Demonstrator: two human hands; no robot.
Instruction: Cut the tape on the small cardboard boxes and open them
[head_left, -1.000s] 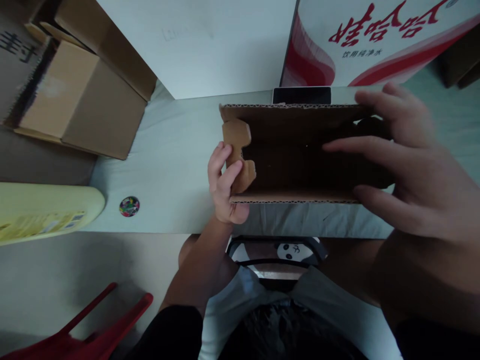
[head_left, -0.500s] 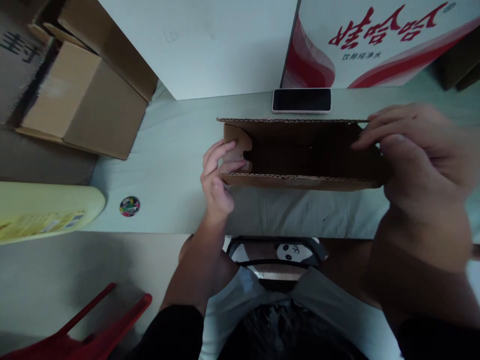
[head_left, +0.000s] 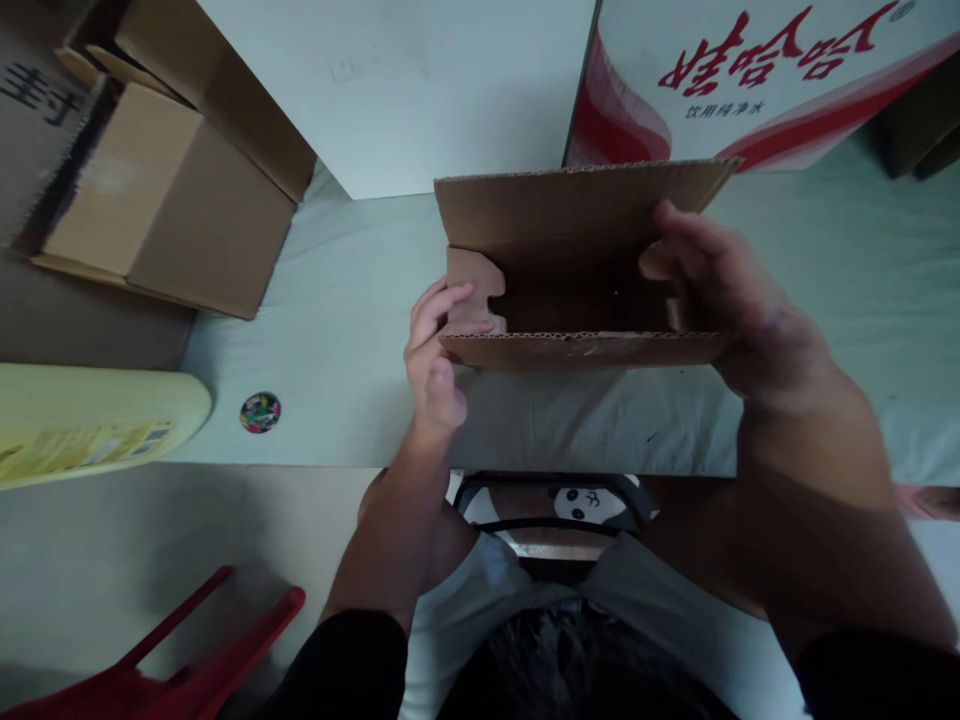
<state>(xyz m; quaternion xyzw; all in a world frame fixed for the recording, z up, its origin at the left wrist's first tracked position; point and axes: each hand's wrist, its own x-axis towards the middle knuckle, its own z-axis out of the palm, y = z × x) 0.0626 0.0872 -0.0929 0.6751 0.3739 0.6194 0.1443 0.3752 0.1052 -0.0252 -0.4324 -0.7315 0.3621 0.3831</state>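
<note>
An open cardboard box [head_left: 570,352] sits in front of me on the cloth-covered surface, its long back flap [head_left: 555,205] raised and its inside dark. My left hand [head_left: 435,350] grips the left end, fingers bent over the small notched side flap [head_left: 476,280] with the thumb outside. At the right end is my right hand [head_left: 731,295], slightly blurred. Its fingers reach over that end toward the right side flap [head_left: 657,262], and its palm is against the outside. The right thumb is hidden.
Behind the box stand a white panel [head_left: 450,90] and a white-and-red printed carton [head_left: 720,110]. Brown cartons [head_left: 202,215] are at the far left. A pale yellow bottle [head_left: 105,415] and a round colourful disc [head_left: 260,412] lie nearer. A red plastic chair [head_left: 225,640] stands below.
The back flap has swung up and back, now covering the phone from sight. My right hand has moved left from the back right corner onto the right end. My left hand stays put.
</note>
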